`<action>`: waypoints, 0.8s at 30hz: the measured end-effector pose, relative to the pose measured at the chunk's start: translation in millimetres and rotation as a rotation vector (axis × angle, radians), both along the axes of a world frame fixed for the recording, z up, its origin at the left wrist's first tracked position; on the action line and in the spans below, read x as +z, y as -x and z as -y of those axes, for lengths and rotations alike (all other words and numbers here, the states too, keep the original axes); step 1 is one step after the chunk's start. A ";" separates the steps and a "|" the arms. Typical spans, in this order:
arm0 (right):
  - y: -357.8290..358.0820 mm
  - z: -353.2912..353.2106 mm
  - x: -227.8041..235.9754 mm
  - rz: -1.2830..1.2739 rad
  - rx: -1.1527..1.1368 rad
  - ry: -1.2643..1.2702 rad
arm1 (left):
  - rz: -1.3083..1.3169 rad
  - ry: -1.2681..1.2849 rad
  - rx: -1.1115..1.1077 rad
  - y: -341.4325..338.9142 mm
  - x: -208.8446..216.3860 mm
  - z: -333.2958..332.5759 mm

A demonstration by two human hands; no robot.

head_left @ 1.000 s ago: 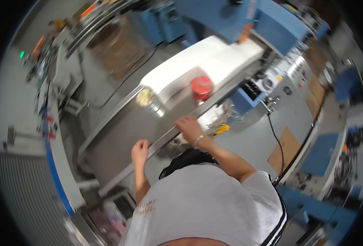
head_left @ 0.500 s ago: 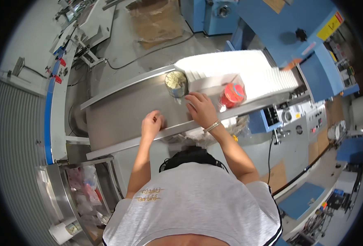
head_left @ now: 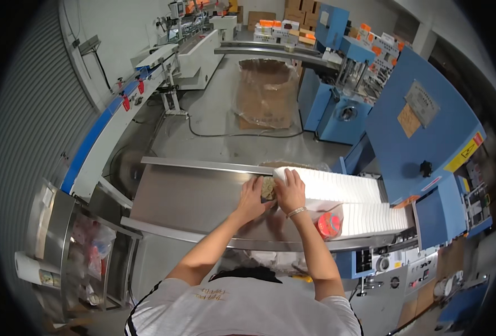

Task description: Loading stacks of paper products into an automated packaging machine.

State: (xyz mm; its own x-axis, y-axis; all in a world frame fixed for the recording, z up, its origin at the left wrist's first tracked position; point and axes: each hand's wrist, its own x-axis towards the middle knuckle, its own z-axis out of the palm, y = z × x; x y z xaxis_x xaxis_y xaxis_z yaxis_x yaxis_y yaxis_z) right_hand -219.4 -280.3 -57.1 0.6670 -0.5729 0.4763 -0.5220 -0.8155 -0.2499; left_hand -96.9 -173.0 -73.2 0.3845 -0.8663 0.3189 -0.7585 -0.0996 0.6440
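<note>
- A round container with a mottled beige-gold top stands between the hands, on the far half of the sloping metal worktop, close to the end of the white stack. Most of its side is hidden.
- The left hand curves its bent fingers along the container's left side. The right hand, a thin bracelet at its wrist, has its fingers partly spread over the end of the white stack, its thumb side toward the container. How firmly either presses cannot be told.
- A likely trouble: the container's smooth, rounded side could slide on the bare metal if pushed from one side only, letting the stack's end lean or spill.
- The white stack is made of thin, soft-looking layers with rounded edges, set in a ribbed row. Squeezed hard, they could crease or fan out.
- A second white row lies nearer the person. A glossy red container stands at its end; knocked by the right forearm, it could tip and loosen that row.
- Straight metal rails edge the worktop; a flat-panelled, matt blue machine stands at its right end.
</note>
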 end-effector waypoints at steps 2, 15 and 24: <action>0.8 4.6 -4.4 -0.080 -0.018 -0.036 | 0.065 -0.005 -0.012 -0.8 -7.7 7.5; 1.6 13.3 -11.4 -0.084 -0.024 -0.023 | 0.144 -0.122 -0.113 -11.0 -11.2 34.8; 4.8 13.0 -13.4 -0.119 -0.029 -0.015 | 0.091 -0.237 -0.379 -29.8 23.0 -2.1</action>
